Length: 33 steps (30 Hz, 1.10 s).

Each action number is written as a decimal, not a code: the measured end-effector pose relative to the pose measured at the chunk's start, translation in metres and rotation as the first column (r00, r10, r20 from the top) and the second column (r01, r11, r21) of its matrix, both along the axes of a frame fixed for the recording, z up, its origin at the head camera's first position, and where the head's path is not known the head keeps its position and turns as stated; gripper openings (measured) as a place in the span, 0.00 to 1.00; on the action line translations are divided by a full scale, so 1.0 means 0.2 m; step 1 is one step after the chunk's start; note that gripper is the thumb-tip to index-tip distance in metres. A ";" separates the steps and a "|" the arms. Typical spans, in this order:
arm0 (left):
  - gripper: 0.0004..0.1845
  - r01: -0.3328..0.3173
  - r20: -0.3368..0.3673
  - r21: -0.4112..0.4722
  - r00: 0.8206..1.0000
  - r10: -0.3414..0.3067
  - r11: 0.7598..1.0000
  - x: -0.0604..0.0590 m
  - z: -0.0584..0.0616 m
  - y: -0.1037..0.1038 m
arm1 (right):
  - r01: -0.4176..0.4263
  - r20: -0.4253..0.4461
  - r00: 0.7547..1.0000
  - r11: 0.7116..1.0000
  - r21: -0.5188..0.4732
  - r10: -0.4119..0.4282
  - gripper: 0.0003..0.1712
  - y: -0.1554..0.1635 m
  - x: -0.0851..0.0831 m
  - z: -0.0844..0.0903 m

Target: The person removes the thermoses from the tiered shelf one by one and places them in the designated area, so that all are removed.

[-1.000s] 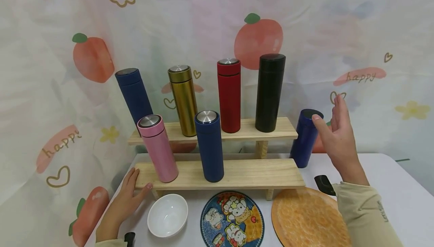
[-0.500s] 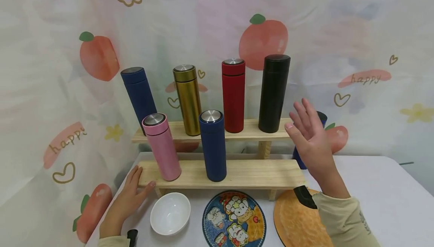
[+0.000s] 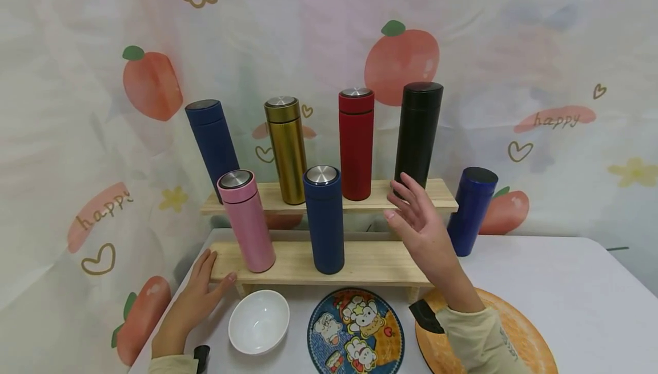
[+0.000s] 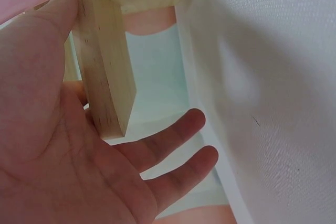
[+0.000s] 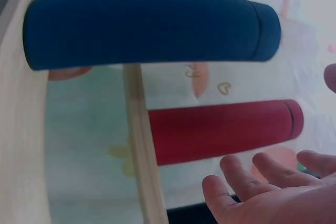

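"Happy" was printed on the peach-patterned backdrop (image 3: 560, 117). The right hand (image 3: 421, 231) hung with fingers spread, holding nothing, before the black flask (image 3: 417, 131) at the upper shelf's right end. The left hand (image 3: 192, 302), fingers straight, touched the lower shelf's (image 3: 360, 262) left end on the white table (image 3: 581, 294).

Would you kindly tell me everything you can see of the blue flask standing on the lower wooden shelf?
The blue flask is a tall matte cylinder with a seam below its cap and a shiny silver disc on top. It stands upright near the middle of the lower shelf, right of the pink flask. Nothing touches it but the shelf; the right hand hovers open to its right, apart from it.
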<state>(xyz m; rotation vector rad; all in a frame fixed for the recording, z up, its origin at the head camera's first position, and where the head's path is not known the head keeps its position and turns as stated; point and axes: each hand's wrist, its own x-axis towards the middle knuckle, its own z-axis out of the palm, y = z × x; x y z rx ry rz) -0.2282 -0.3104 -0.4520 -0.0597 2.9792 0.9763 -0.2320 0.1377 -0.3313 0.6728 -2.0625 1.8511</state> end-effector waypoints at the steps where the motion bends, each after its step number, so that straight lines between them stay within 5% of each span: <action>1: 0.56 0.000 0.000 0.001 1.000 0.000 1.000 0.00 0.00 0.00 | -0.007 0.008 1.000 1.000 0.008 0.006 0.42 -0.01 0.00 -0.01; 17: 0.54 0.014 -0.022 0.027 1.000 -0.014 1.000 0.01 0.01 0.01 | -0.137 0.106 0.986 0.989 0.048 0.131 0.46 -0.24 -0.07 -0.14; 24: 0.54 0.013 -0.025 0.025 1.000 -0.012 1.000 0.01 -0.01 0.01 | -0.170 0.216 0.964 0.983 0.068 0.152 0.51 -0.33 -0.10 -0.17; 33: 0.55 0.005 -0.018 0.023 1.000 -0.005 1.000 0.01 0.00 0.00 | -0.131 0.357 0.925 0.991 -0.027 0.132 0.51 -0.40 -0.13 -0.20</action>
